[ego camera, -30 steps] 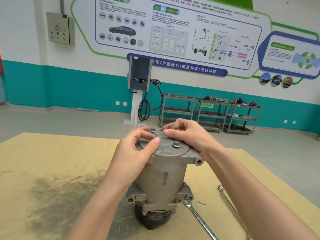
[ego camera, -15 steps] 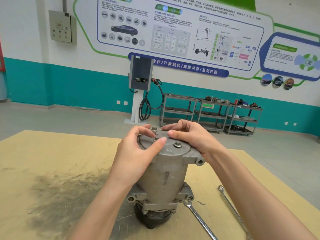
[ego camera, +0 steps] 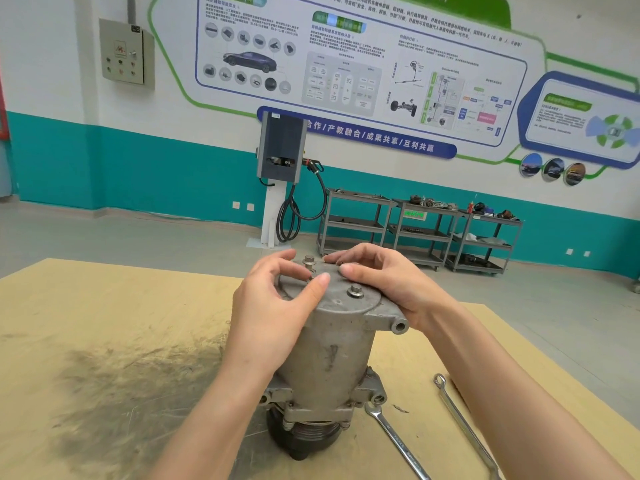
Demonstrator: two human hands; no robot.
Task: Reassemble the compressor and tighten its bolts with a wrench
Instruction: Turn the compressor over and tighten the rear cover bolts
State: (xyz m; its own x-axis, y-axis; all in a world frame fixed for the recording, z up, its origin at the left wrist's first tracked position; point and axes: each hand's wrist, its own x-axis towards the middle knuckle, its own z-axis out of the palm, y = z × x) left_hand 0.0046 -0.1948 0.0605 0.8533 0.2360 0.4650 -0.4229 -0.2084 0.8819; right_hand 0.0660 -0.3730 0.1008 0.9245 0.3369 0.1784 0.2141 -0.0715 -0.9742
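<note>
The grey metal compressor (ego camera: 329,355) stands upright on the wooden table (ego camera: 104,306), pulley end down. Its round end cover (ego camera: 341,299) is on top. One bolt (ego camera: 309,262) stands raised at the cover's far edge, and a second bolt (ego camera: 355,291) sits low near the front. My left hand (ego camera: 270,317) wraps the cover's left side, with thumb and forefinger pinching the raised bolt's shank. My right hand (ego camera: 384,289) grips the cover's right rim, its curled fingertips resting on top.
Two wrenches lie on the table right of the compressor: a combination wrench (ego camera: 394,438) near its base and a longer ring wrench (ego camera: 462,424) beyond it. A dark smudge (ego camera: 121,393) marks the table at left. Shelving carts (ego camera: 419,230) and a charger post (ego camera: 280,174) stand far behind.
Both hands stay on the cover. My left thumb has slid slightly and the raised bolt's head shows more clearly between the fingers. The compressor has not moved.
</note>
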